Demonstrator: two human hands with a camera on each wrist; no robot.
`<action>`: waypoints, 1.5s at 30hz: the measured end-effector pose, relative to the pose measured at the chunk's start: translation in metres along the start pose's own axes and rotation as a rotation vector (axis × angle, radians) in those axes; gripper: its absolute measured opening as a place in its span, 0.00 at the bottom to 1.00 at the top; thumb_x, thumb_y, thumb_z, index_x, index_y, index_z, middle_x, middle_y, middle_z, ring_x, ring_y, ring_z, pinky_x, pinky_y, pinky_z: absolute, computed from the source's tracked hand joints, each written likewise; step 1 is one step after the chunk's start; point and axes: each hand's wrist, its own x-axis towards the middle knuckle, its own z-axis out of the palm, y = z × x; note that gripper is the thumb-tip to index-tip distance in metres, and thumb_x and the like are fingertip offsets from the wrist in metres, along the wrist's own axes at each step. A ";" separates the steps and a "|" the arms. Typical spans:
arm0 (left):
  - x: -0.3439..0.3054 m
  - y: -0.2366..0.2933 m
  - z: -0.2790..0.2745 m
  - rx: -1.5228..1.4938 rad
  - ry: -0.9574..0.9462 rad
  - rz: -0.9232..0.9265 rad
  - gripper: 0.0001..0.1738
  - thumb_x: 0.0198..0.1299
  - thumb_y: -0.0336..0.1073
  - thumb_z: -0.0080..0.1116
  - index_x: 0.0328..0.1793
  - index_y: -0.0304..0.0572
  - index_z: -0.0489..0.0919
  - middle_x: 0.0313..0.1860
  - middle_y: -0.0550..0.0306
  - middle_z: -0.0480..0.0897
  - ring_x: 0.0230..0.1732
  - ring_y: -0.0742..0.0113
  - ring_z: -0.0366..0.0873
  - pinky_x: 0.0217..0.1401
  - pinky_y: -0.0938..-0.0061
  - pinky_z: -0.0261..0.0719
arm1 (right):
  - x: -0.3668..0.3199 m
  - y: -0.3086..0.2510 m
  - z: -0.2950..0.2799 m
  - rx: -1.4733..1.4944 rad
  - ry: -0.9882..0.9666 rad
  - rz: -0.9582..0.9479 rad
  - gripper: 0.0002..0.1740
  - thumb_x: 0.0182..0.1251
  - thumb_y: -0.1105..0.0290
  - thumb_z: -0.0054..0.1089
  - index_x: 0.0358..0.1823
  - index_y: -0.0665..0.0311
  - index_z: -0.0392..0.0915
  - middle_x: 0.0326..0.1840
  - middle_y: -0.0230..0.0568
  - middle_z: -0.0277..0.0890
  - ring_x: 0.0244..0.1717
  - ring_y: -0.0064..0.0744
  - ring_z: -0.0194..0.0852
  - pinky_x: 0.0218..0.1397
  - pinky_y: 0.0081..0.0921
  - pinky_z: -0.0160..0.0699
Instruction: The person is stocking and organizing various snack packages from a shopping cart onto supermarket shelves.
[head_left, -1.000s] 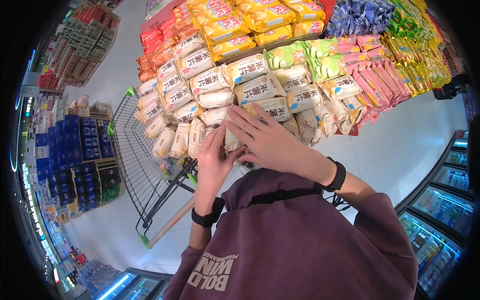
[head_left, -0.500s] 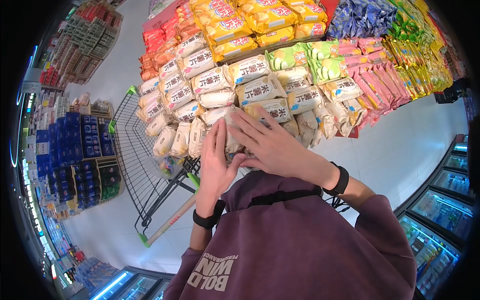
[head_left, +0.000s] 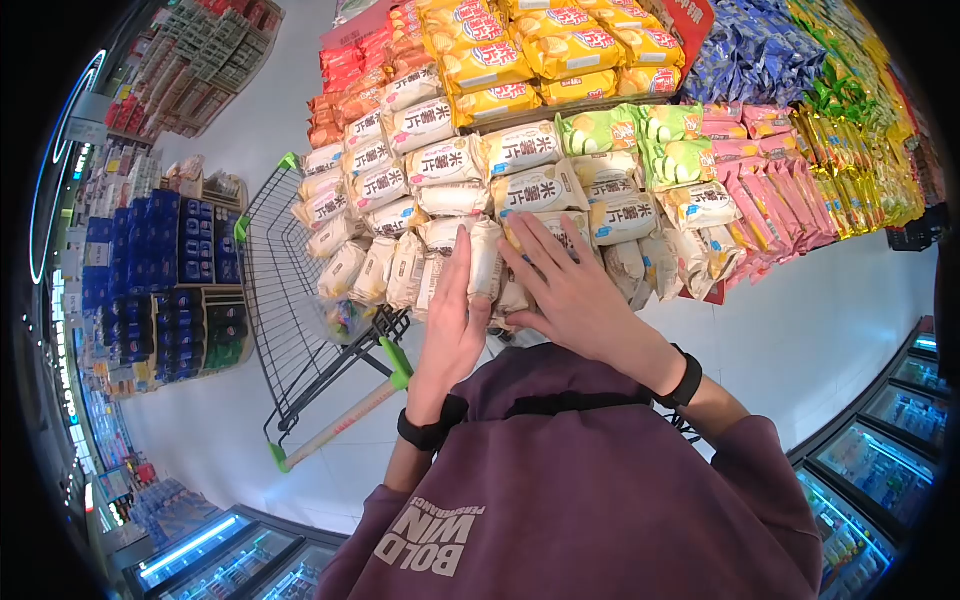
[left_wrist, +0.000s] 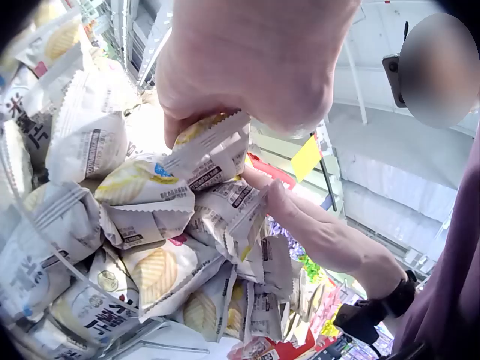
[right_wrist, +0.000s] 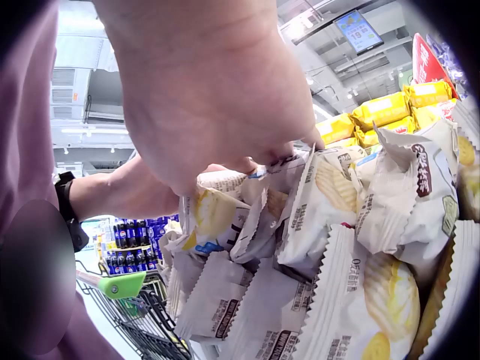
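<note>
Has a white packet (head_left: 484,262) between straight fingers of the left hand (head_left: 450,335) and straight, spread fingers of the right hand (head_left: 575,300); cannot tell any grip. Shows other white packets (head_left: 374,268) around the fingers, yellow packets (head_left: 570,50) beyond.

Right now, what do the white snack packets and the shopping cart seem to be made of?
The packets look like thin, mostly matte plastic film: wrinkled, with zigzag ends. The shopping cart seems to be dark metal wire, given its slim open grid; its green fittings, smooth and rounded, are probably plastic.
</note>
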 end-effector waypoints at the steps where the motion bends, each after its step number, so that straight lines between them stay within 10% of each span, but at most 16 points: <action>1: -0.001 -0.001 0.002 0.014 0.012 0.005 0.42 0.75 0.58 0.39 0.84 0.37 0.49 0.78 0.34 0.61 0.75 0.34 0.62 0.76 0.56 0.60 | 0.000 0.001 0.001 0.010 0.007 -0.004 0.48 0.64 0.42 0.59 0.77 0.67 0.56 0.82 0.54 0.49 0.84 0.47 0.41 0.83 0.53 0.38; 7: 0.000 0.021 -0.002 0.224 0.190 0.109 0.37 0.73 0.54 0.45 0.79 0.34 0.61 0.77 0.39 0.65 0.76 0.41 0.64 0.77 0.56 0.60 | -0.003 0.007 -0.014 0.103 0.031 -0.020 0.46 0.65 0.46 0.61 0.75 0.69 0.58 0.81 0.54 0.50 0.83 0.47 0.44 0.82 0.53 0.41; 14: 0.020 0.066 0.052 0.309 0.131 0.300 0.36 0.55 0.25 0.67 0.72 0.33 0.70 0.69 0.42 0.74 0.71 0.46 0.70 0.73 0.58 0.68 | -0.017 0.046 -0.039 -0.030 0.007 -0.066 0.27 0.64 0.68 0.57 0.63 0.73 0.70 0.73 0.52 0.65 0.77 0.42 0.58 0.82 0.50 0.46; 20: 0.028 0.077 0.097 0.395 0.090 0.276 0.33 0.57 0.30 0.66 0.69 0.31 0.72 0.69 0.44 0.74 0.72 0.50 0.69 0.75 0.58 0.66 | -0.034 0.088 -0.046 -0.056 0.101 0.007 0.25 0.59 0.74 0.58 0.60 0.67 0.73 0.60 0.47 0.77 0.68 0.44 0.68 0.74 0.44 0.60; 45: 0.037 0.083 0.138 0.615 0.001 0.329 0.30 0.62 0.41 0.59 0.65 0.25 0.71 0.66 0.35 0.73 0.75 0.43 0.63 0.81 0.47 0.51 | -0.046 0.109 -0.040 -0.073 0.061 -0.033 0.27 0.58 0.77 0.56 0.62 0.68 0.73 0.67 0.49 0.72 0.69 0.47 0.67 0.72 0.42 0.64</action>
